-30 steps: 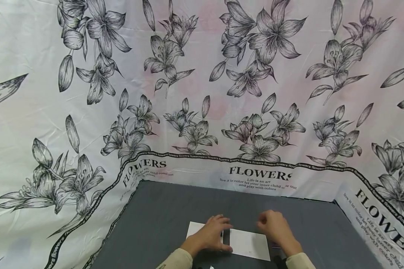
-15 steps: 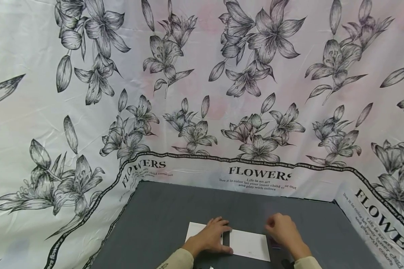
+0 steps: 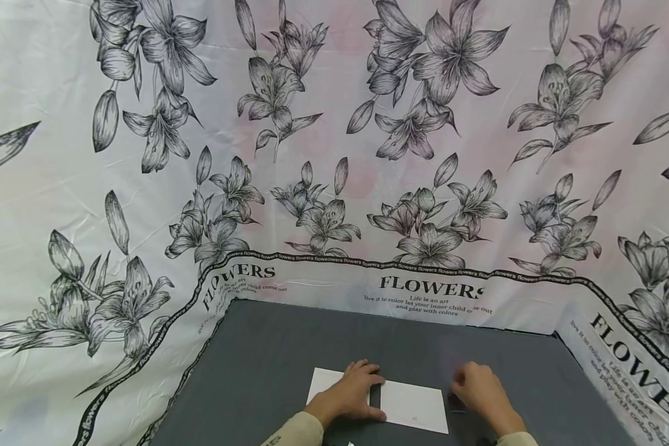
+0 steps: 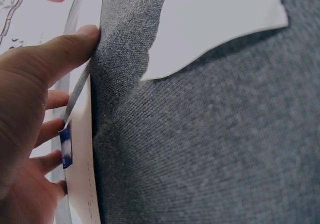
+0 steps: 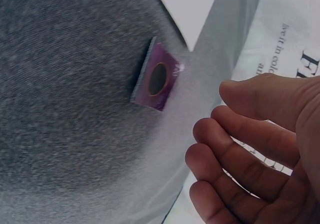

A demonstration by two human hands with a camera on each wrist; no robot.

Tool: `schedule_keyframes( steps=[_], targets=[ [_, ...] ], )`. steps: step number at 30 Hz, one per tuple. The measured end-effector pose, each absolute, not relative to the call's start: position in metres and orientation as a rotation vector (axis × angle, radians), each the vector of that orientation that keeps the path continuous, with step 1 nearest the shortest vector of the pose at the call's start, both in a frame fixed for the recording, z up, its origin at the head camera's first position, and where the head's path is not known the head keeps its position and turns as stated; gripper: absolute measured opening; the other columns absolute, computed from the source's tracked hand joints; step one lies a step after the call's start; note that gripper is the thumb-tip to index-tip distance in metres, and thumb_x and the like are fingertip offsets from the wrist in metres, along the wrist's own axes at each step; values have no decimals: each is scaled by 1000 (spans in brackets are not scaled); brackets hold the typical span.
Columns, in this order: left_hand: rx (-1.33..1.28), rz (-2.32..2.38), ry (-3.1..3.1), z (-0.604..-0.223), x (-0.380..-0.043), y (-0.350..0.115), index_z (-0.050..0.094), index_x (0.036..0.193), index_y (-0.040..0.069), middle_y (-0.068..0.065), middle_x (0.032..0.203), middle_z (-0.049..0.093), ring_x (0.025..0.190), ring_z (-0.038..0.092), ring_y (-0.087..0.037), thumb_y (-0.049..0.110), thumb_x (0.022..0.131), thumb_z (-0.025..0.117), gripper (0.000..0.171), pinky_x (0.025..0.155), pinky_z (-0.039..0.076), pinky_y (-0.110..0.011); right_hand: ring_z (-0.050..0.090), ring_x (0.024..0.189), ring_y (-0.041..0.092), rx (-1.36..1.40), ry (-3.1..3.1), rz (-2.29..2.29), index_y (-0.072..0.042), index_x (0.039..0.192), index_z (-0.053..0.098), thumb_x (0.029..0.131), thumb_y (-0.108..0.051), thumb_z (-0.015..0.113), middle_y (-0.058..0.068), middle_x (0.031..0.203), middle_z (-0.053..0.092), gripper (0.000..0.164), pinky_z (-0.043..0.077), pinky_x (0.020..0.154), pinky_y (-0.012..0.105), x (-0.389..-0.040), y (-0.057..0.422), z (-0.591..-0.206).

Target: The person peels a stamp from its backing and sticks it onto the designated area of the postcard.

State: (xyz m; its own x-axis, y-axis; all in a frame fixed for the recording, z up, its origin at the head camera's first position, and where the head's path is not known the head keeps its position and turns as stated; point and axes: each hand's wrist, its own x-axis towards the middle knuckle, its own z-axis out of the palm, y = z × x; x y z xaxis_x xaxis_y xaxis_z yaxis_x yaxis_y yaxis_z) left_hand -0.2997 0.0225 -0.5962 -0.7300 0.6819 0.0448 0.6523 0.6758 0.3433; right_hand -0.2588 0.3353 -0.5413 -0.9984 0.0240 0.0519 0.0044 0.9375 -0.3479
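Observation:
My left hand lies spread over a white card, covering much of it. Its thumb reaches the near left corner of a second white card. In the left wrist view, a small blue printed piece shows on the card by the fingertips. My right hand hovers right of the second card with loosely curled fingers and nothing visible in them. Below it, apart from the fingers, a small square purple packet with a dark round centre lies on the grey cloth.
A white paper piece with a wavy edge lies near the left hand. Grey cloth covers the surface. A white flower-printed curtain hangs behind and at both sides.
My right hand has moved rightward, away from the second card, uncovering more of the purple packet. The left hand has stayed nearly still.

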Motion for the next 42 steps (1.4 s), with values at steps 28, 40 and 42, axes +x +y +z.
schedule_keyframes(
  steps=[28,40,42],
  targets=[
    [1086,520,2787,-603,-300,25,71,146,26,-1,163,54,157,43,-30,58,84,91,73,125,37,-64,55,67,21,-130,-3094,557,-7,77,67,87,-8,82,3,73,60,18,46,60,40,-253,347,-569],
    [1051,506,2783,-599,-299,26,70,147,27,0,165,53,158,42,-30,57,84,91,72,127,36,-62,57,67,22,-54,-3032,498,-8,76,63,89,-2,69,4,72,61,15,51,63,48,-252,352,-576],
    [1052,504,2782,-599,-299,25,70,147,26,0,165,53,158,42,-30,57,84,91,72,127,36,-62,57,67,22,-50,-3030,492,-8,76,63,90,-2,69,3,72,61,16,51,63,48,-253,352,-577]
  ],
)
